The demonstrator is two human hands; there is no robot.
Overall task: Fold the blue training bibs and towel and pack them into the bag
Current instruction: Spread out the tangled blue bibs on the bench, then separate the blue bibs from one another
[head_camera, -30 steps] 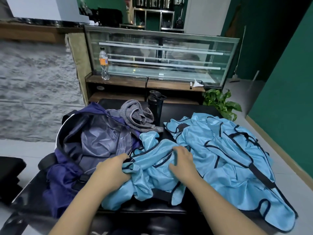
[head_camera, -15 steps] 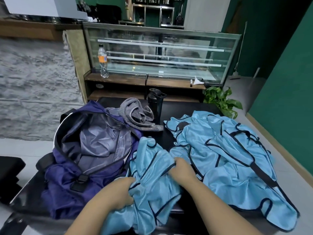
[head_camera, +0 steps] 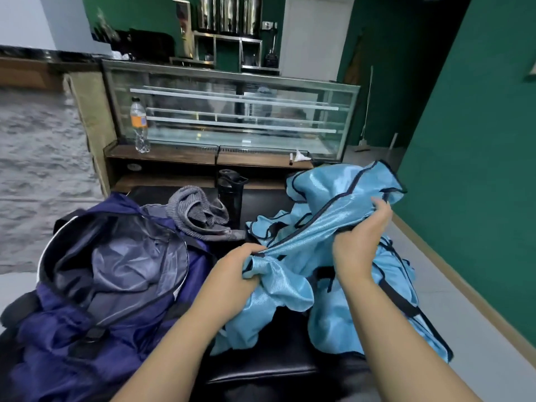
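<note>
Bib (head_camera: pixel 316 236) held stretched above the tabletop (head_camera: pixel 261 369), just right of the open bag (head_camera: pixel 116 274). Left hand (head_camera: pixel 232 274) bunches one trimmed edge in curled fingers; right hand (head_camera: pixel 359 242) grips another. Fabric looks light, limp, slippery; best taken at the dark binding. Towel (head_camera: pixel 197 213) lies behind the bag.

Light-blue bib (head_camera: pixel 313 227), dark-trimmed, held raised and stretched, crumpled. Further blue bibs (head_camera: pixel 385 309) heaped below it at right, unfolded. Grey striped towel (head_camera: pixel 197 213) bunched behind, unfolded. Navy bag (head_camera: pixel 95 285) lain at left, mouth open, grey lining exposed.
</note>
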